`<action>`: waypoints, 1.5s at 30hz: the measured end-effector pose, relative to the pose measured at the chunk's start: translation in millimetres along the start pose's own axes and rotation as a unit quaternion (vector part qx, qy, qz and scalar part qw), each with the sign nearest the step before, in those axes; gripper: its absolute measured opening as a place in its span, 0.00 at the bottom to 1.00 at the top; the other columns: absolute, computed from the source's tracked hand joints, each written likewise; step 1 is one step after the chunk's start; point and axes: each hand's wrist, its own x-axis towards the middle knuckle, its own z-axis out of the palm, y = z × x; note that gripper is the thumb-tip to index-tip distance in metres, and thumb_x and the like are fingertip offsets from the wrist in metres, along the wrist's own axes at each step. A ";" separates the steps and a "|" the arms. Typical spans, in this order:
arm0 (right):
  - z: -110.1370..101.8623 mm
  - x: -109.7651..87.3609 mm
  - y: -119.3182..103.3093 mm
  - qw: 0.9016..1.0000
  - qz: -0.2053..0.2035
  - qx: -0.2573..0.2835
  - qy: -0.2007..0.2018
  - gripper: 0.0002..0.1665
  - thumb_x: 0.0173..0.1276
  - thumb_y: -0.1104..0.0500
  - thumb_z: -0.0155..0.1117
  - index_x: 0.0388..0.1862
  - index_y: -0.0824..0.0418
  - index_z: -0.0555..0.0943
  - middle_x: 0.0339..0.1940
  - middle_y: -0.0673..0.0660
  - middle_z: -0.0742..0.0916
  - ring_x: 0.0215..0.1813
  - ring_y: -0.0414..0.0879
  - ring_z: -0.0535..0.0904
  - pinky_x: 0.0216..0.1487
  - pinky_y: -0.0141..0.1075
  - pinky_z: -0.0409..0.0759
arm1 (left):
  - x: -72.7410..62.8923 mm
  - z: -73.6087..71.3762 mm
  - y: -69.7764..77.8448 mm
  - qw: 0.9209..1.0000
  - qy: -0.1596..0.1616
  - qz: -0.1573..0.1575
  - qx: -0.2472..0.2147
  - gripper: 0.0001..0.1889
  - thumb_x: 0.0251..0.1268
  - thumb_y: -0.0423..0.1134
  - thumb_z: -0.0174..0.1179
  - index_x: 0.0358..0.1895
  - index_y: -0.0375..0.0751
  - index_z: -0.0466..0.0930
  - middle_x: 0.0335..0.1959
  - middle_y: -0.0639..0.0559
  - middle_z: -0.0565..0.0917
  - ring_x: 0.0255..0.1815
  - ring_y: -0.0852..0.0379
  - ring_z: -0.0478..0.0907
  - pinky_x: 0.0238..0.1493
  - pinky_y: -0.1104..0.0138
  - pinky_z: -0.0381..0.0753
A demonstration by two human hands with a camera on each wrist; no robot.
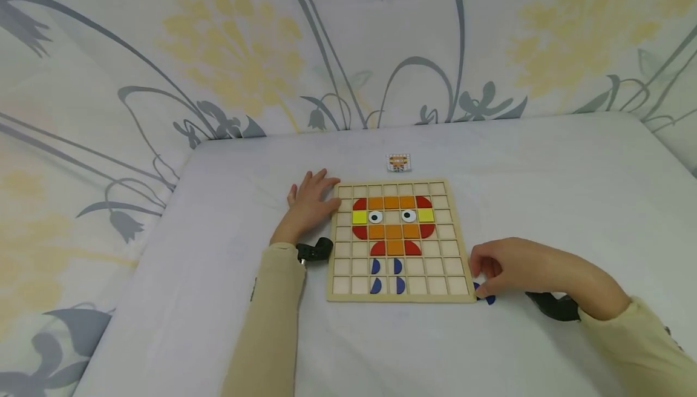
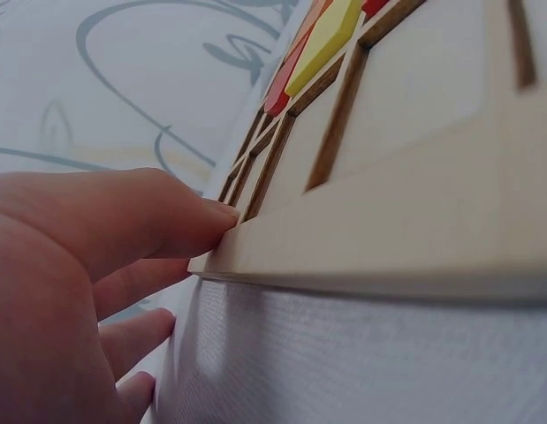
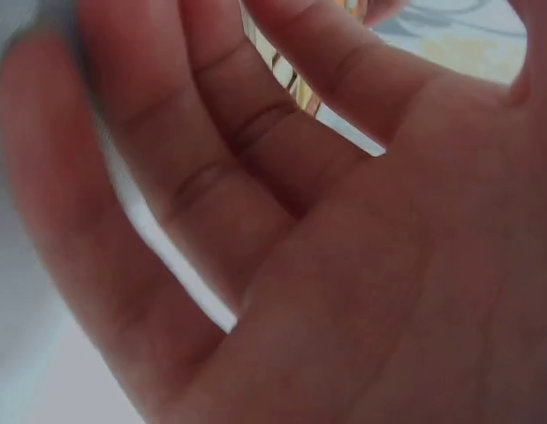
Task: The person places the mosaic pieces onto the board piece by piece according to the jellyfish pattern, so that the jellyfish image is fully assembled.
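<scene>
A wooden grid board (image 1: pixel 430 250) lies on the white cloth with coloured pieces forming a face-like pattern. My left hand (image 1: pixel 311 203) is at its upper left corner, fingers spread and thumb on the frame; in the left wrist view the thumb (image 2: pixel 189 216) touches the rim. Beside the lower right corner, my right hand (image 1: pixel 514 267) has bent fingers lowered over small blue pieces (image 1: pixel 490 299). Whether it pinches one I cannot tell, as the fingers partly cover them. In the right wrist view the palm (image 3: pixel 361 291) and fingers fill most of the frame.
On the board are red, orange and yellow pieces, two eye discs (image 1: pixel 376 217) and several blue rounded pieces (image 1: pixel 400 285) in the lower rows. A small pattern card (image 1: pixel 399 163) lies beyond the far edge. Flower-printed fabric (image 1: pixel 348 40) rises behind the white surface.
</scene>
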 end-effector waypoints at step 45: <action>-2.4 16.2 -8.4 0.991 -0.045 -0.027 0.124 0.07 0.56 0.60 0.64 0.34 0.53 0.77 0.26 0.44 0.77 0.30 0.40 0.70 0.28 0.32 0.71 | -1.9 -1.6 1.1 1.000 0.002 -0.001 -0.022 0.25 0.60 0.49 0.49 0.62 0.53 0.65 0.70 0.52 0.50 0.70 0.51 0.35 0.62 0.48 0.30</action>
